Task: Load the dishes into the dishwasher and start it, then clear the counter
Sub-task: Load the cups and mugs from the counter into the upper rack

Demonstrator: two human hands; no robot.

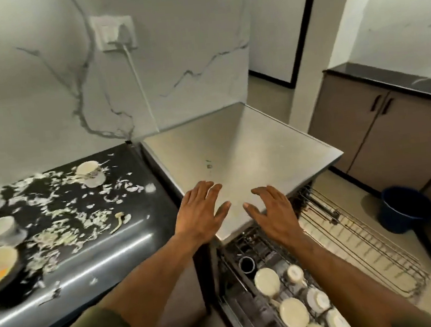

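Dishes [1,264] not yet loaded sit on the dark tabletop [126,243] at left of frame among food scraps [56,235]: cups on saucers and a bowl. Others already stand in the dishwasher's lower rack [292,302] at bottom centre; the upper rack [357,241] is pulled out at right. My left hand [201,213] and right hand [271,212] hover flat over the steel top [235,155], fingers straight, each grip empty. Remaining dishes lie left of both; left hand nearer, likely reaches next.

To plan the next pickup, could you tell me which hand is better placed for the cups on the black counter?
Left. The left hand is nearer the cups; the right hand is over the dishwasher rack.
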